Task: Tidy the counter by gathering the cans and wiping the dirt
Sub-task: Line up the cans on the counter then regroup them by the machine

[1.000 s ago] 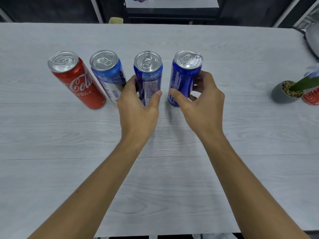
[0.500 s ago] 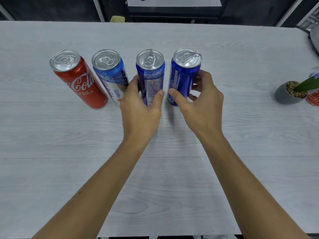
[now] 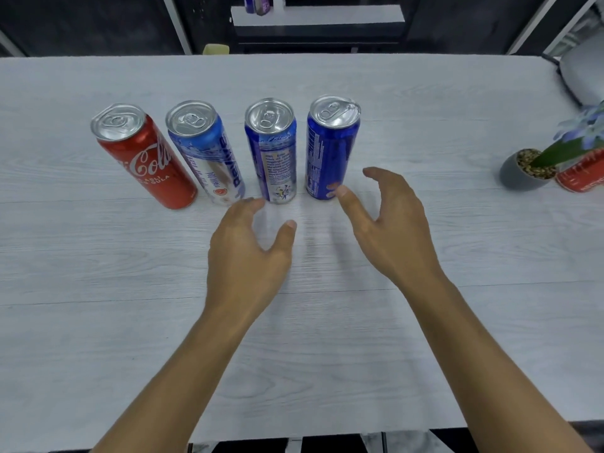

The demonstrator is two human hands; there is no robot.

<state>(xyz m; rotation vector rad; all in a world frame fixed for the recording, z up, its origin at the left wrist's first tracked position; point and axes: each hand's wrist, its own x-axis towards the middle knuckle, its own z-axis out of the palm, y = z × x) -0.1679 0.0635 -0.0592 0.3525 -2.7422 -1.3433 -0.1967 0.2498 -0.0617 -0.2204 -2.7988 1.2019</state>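
Aluminium is out of both grips now. Half a second ago the left hand [image 3: 248,253] was wrapped round the labelled blue can [image 3: 273,148] and the right hand [image 3: 389,230] round the dark blue can [image 3: 330,148]. Both have let go and drawn back toward the near edge, fingers apart and loosely curved, holding nothing. The left fingertips hang just short of the labelled can's foot. The right thumb sits just beside the base of the dark blue one, and I cannot tell whether it touches. Both cans stand upright where they were set, with a narrow gap between them. They close out a row with the pale blue can [image 3: 206,152] and the red can [image 3: 143,158] to their left, four abreast across the middle of the pale wood-grain surface [image 3: 294,354]. That release reads as the placing step finished, so the gathering looks nearly done. Far off to the right, just beside a potted plant [image 3: 523,171], sits what looks like another red can [image 3: 585,178], cut off by the frame and well apart from the row, so it may need fetching. Wiping has not begun: no cloth is in either hand. A yellow block [image 3: 215,49] at the far edge could be a sponge, but it is too small to tell.
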